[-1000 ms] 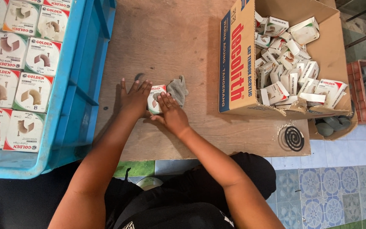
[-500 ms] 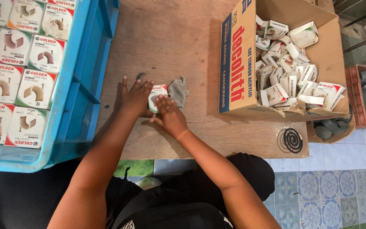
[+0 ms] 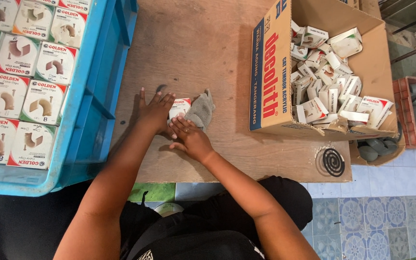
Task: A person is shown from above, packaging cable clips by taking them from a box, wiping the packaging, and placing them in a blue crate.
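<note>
At the far left, a blue plastic crate (image 3: 99,103) holds rows of flat white retail boxes (image 3: 42,103), each with a picture of a clip on its lid, packed side by side in 1 layer as far as can be seen.

On the wooden bench (image 3: 193,43), the left hand (image 3: 154,111) lies flat with fingers spread, pressing down beside and partly on a small white box (image 3: 179,107). The right hand (image 3: 191,137) rests just near of it, fingers loosely curled and touching the box's near edge and a crumpled grey cloth (image 3: 201,110) lying against the box's right side. Neither hand grips anything.

The small box looks like thin card: light, easily dented, best taken by its 2 opposite side faces. The cloth is soft and limp.

To the right, an open cardboard carton (image 3: 270,86) holds a loose, jumbled heap of similar small white boxes (image 3: 328,82), many with flaps open.
</note>
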